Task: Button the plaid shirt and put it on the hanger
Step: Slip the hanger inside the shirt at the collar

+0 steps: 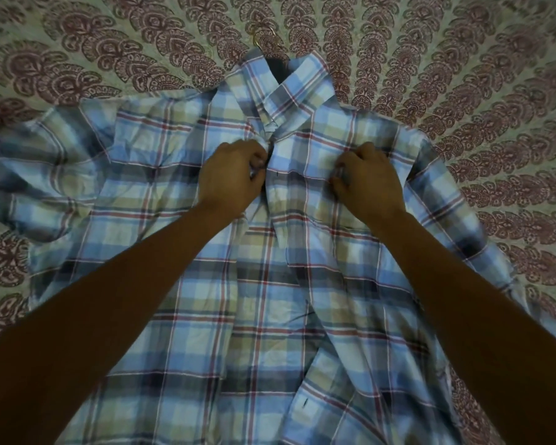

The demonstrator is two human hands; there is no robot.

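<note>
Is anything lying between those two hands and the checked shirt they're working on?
Nothing visible. The left hand and right hand already pinch the blue plaid cotton shirt below its collar, on the patterned bedsheet.

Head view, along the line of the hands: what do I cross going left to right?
Patterned bedsheet → shirt sleeve → left hand → shirt placket → right hand → patterned bedsheet again.

You've got a printed bedsheet (109, 53) spread beneath everything, pale ground stamped with dusky maroon paisley-like motifs fanning out in curved rows (they bend toward the frame's edges, as a wide lens does). It fills the top, runs down both sides, and looks dim in this low light.
</note>
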